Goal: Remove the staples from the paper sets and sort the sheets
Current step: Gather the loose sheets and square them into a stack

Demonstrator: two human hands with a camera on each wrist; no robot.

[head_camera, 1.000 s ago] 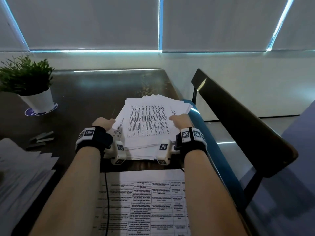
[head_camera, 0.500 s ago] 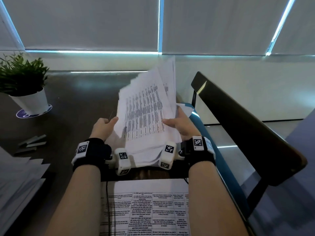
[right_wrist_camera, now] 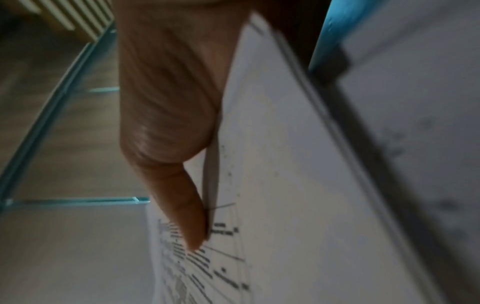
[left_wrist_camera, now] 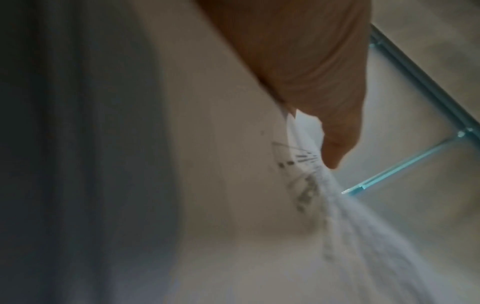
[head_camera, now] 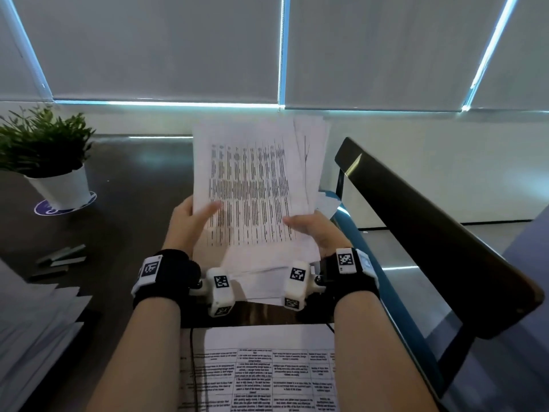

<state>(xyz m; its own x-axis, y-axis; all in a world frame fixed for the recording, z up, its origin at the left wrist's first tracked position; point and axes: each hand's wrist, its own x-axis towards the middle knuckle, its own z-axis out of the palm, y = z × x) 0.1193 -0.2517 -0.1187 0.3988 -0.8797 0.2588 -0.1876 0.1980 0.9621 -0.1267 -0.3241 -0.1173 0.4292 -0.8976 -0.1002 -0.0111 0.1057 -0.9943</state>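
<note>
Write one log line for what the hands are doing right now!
left hand: grips paper stack | right hand: grips same stack | stack: upright, above table

We hold both forearms forward, side by side. Our left hand [head_camera: 187, 224] pinches the papers [head_camera: 252, 185] at their left edge, our right hand [head_camera: 315, 230] at their right, thumbs on front.

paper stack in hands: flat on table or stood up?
Stood up. The paper stack is held nearly upright, the left hand and right hand gripping its lower sides; sheets fan unevenly at the top.
</note>
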